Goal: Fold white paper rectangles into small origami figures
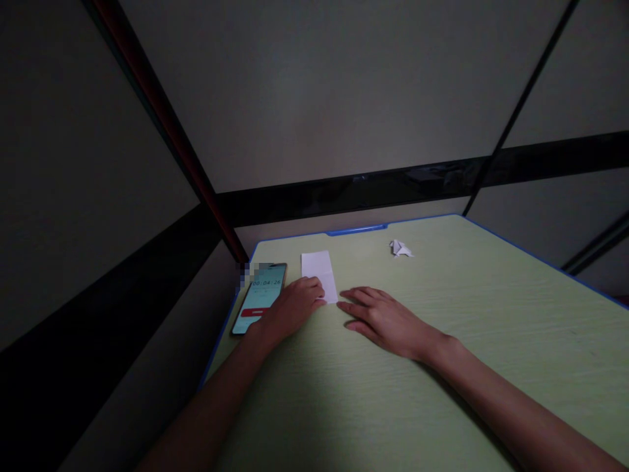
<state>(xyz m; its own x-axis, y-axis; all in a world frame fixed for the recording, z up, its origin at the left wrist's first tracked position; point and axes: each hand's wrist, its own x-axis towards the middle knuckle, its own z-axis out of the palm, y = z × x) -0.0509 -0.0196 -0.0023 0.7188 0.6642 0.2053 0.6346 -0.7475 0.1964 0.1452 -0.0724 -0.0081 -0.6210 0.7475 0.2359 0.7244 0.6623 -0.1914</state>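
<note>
A folded white sheet of paper (319,271) lies on the pale green table (442,341) near its far left part. My left hand (291,309) rests with curled fingers on the sheet's near left corner, fingertips pressing it down. My right hand (384,319) lies flat on the table just right of the sheet's near edge, fingers stretched out toward the sheet and holding nothing. A small folded white paper figure (401,248) sits farther back on the table, away from both hands.
A phone (259,297) with a lit timer screen lies at the table's left edge, beside my left hand. A blue rim runs round the table. Dark metal bars and plain walls stand behind and to the left.
</note>
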